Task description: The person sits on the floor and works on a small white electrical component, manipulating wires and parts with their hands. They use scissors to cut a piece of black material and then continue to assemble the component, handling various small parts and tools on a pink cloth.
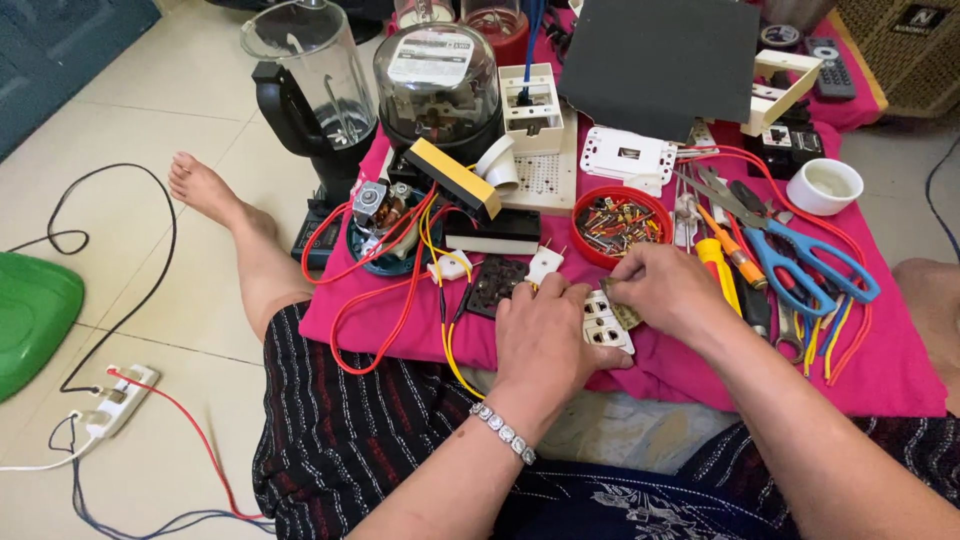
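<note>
Your left hand curls over white socket, pins it on pink cloth. Your right hand pinches small part at its edge. Socket looks light, hard, slippery; hold sides.

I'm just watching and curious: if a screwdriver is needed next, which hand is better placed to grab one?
Probably the right hand. It sits beside the yellow-handled screwdriver and blue scissors, while the left hand rests on the white socket plate, steadying it.
</note>
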